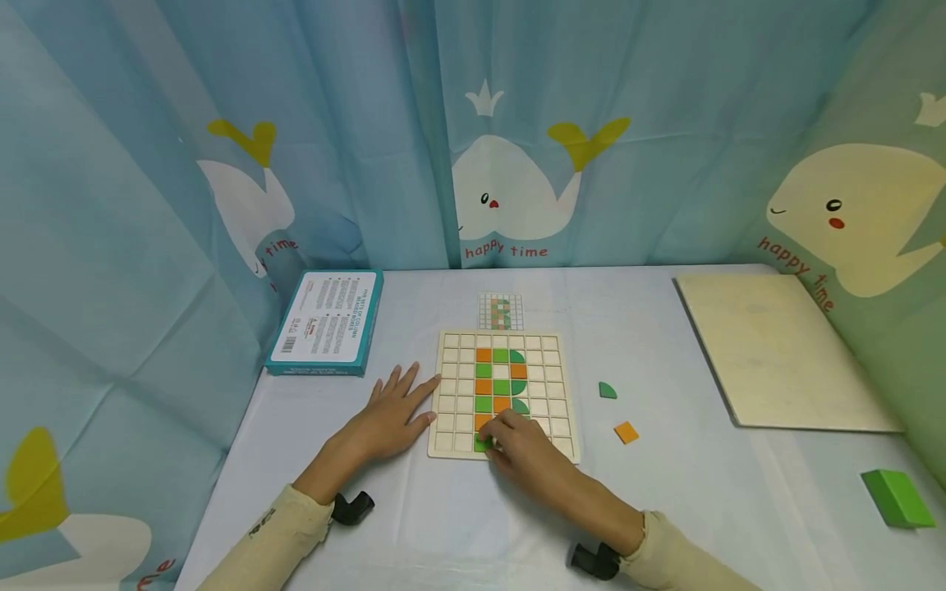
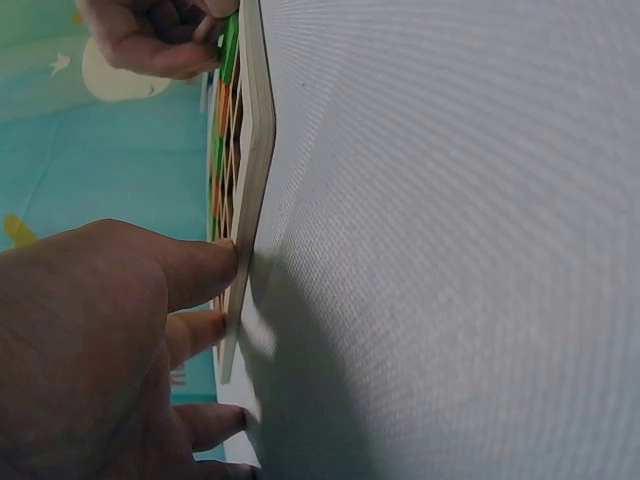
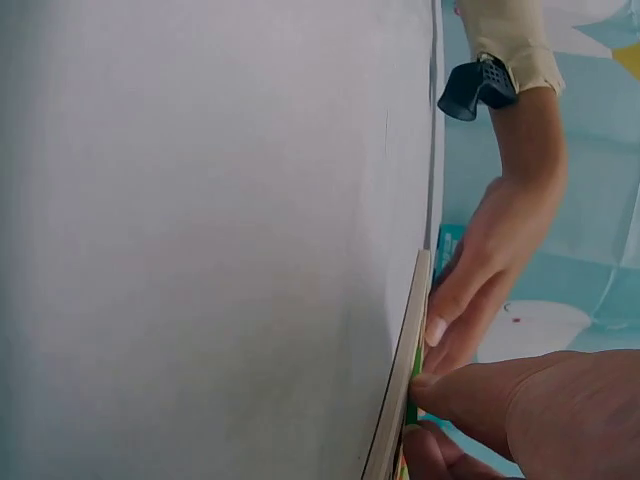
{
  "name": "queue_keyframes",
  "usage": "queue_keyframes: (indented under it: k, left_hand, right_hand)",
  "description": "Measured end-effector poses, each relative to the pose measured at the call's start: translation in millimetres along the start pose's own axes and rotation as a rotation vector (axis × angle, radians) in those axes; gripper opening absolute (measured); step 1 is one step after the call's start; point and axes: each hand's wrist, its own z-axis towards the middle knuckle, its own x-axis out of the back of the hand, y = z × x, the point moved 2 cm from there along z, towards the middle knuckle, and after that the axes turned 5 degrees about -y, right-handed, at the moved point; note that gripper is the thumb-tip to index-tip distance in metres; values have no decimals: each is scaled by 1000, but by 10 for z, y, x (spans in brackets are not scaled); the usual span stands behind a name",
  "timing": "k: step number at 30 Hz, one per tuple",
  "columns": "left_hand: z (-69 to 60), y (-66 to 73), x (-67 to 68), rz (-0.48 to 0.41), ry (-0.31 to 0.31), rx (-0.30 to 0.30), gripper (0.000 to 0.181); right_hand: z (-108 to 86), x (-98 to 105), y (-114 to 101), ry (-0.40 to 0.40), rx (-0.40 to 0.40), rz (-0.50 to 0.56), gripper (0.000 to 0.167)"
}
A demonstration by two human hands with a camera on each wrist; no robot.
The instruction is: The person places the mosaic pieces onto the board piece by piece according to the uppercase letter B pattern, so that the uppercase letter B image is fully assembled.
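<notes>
A wooden grid board [image 1: 550,394] lies on the white table, with orange, light green and dark green tiles set in its middle columns. My left hand [image 1: 392,417] is spread flat beside it, thumb and index finger touching the left edge. Over the board's lower part, my right hand [image 1: 526,453] pinches a green tile [image 1: 481,446] at the bottom row; the right wrist view shows thumb and fingertip on this green tile [image 3: 413,408]. The fingers partly cover it and nearby cells. Right of the board lie a dark green quarter-round tile [image 1: 607,391] and an orange square tile [image 1: 626,432].
A small printed pattern card [image 1: 484,312] lies just behind the board. At the back left is a teal box [image 1: 328,320]. A large wooden panel [image 1: 783,353] lies at the right, with a green block [image 1: 897,498] near the right edge. Patterned curtains [image 1: 399,123] surround the table.
</notes>
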Motion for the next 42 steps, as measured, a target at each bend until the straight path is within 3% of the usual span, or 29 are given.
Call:
queue_keyframes:
  k: [6,10,18,24,29,35,39,42]
  left_hand:
    - [17,-6,-4,2,8,-6,62]
    - [25,-1,-3,4,7,-4,62]
    - [14,15,15,-7,-3,-5,63]
    - [6,16,8,-9,-16,-9,63]
    - [0,10,15,-8,-14,-4,62]
    - [-3,1,24,-13,-15,-11,62]
    - [2,-1,20,-15,-13,-15,62]
    - [4,-2,15,-18,-6,-19,62]
  right_hand:
    - [-12,2,2,11,-4,-21,19]
    - [-51,56,40,-14,-61,-14,16]
    - [-289,396,327,26,-192,13,21]
    - [-675,690,632,70,-420,31,29]
    - [-939,787,804,42,-600,-25,39]
    - [-1042,775,895,61,-585,-7,24]
    - [-1044,742,912,92,-528,6,30]
    - [-1045,725,923,93,-529,6,29]
